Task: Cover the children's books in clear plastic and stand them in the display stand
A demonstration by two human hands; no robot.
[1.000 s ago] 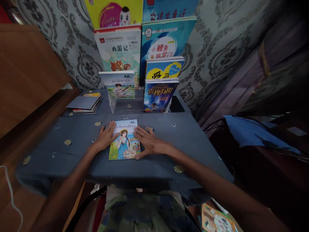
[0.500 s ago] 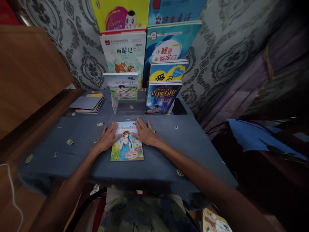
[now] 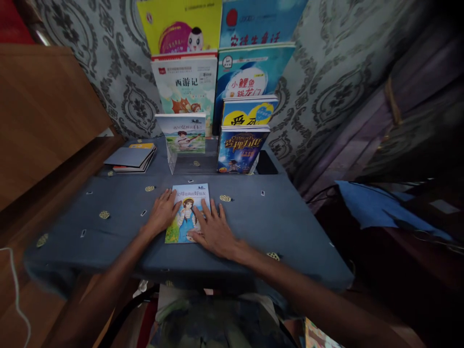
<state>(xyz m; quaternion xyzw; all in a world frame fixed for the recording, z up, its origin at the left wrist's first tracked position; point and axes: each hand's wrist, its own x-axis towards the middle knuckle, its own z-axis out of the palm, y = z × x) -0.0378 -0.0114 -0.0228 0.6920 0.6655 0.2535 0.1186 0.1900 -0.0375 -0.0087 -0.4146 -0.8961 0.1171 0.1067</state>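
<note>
A thin book [image 3: 185, 220] with a girl in blue overalls on its cover lies flat near the front middle of the table. My left hand [image 3: 163, 212] rests at its left edge, fingers bent a little and apart, touching the cover's side. Across the lower right part of the cover lies my right hand [image 3: 214, 231], palm down with its fingers spread, hiding that part of the picture. Behind the book stands a clear rack [image 3: 195, 164] holding upright books, among them a dark blue one [image 3: 241, 150] and a small green-and-white one [image 3: 184, 137].
A small stack of books [image 3: 130, 158] lies at the table's back left. A black flat object [image 3: 267, 162] is right of the rack. The table [image 3: 282, 212] has a grey-blue cloth. Blue material [image 3: 369, 203] lies off to the right.
My right hand has slid down from the book's upper right edge to its lower right part. My left hand has shifted only slightly. The view has tilted a little.
</note>
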